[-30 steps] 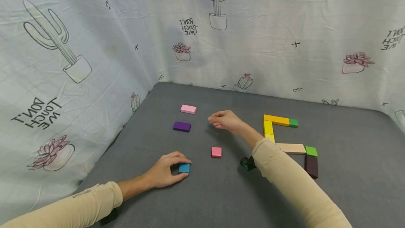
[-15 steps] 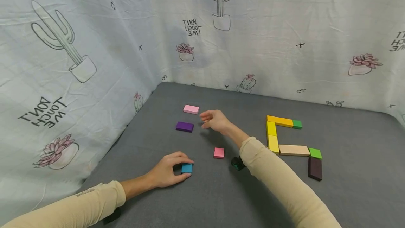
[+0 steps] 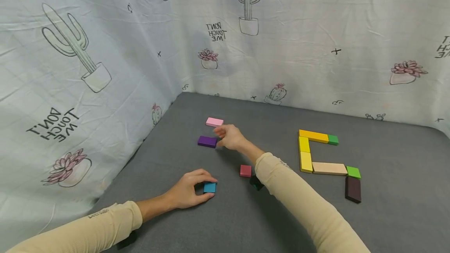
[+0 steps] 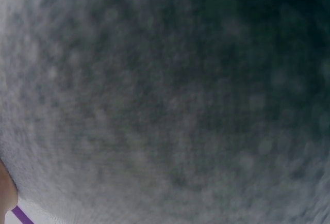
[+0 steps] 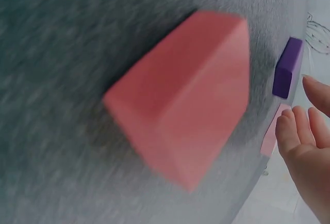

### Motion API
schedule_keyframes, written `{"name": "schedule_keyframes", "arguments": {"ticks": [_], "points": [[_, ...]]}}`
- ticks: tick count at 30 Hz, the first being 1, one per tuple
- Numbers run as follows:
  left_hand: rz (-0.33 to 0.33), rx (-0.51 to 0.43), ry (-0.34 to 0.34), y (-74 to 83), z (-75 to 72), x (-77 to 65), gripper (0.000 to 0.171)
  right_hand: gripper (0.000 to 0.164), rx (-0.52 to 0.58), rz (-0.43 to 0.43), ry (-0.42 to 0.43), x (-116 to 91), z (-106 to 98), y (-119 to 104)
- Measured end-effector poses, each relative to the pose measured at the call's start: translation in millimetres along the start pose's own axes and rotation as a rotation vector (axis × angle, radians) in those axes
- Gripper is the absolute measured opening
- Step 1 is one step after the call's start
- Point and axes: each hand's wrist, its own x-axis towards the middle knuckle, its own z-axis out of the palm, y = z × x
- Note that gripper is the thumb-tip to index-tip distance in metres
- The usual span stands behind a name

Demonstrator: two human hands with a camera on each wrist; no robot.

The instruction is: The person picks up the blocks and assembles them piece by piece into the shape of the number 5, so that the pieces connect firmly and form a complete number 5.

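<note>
White cactus-print cloth [image 3: 119, 112] hangs down the far left, and below it a cream sleeve [image 3: 109, 221] stretches over the grey surface [image 3: 197, 229]. Out of that sleeve comes the left hand [image 3: 183, 192], and its grip is a pinch, thumb on the near side and fingers on the far side of the little blue block [image 3: 209, 187] lying there. Further back, the purple block [image 3: 206, 141] lies flat, with the pale pink block [image 3: 212, 121] behind it. And look, the right hand [image 3: 230, 136] hovers at their right-hand ends! Its grip is parted, thumb close beside the purple one, fingers by the pale pink; whether anything touches, I can't tell. Nearer, by the right wrist, sits the coral block [image 3: 245, 171]. Over to the right now: two yellow blocks [image 3: 305, 162] in line, an orange block [image 3: 313, 136] running from their far end to a dark green block [image 3: 333, 139]; from the near end, a beige block [image 3: 329, 168] leads to a light green block [image 3: 353, 172], the dark brown block [image 3: 353, 189] right against it.
</note>
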Motion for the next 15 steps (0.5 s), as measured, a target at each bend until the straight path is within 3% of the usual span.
{"name": "schedule_keyframes", "arguments": {"ticks": [15], "points": [[0.035,0.000,0.017,0.2,0.6,1.7,0.033,0.050,-0.229,-0.047,0.028,16,32,-7]]}}
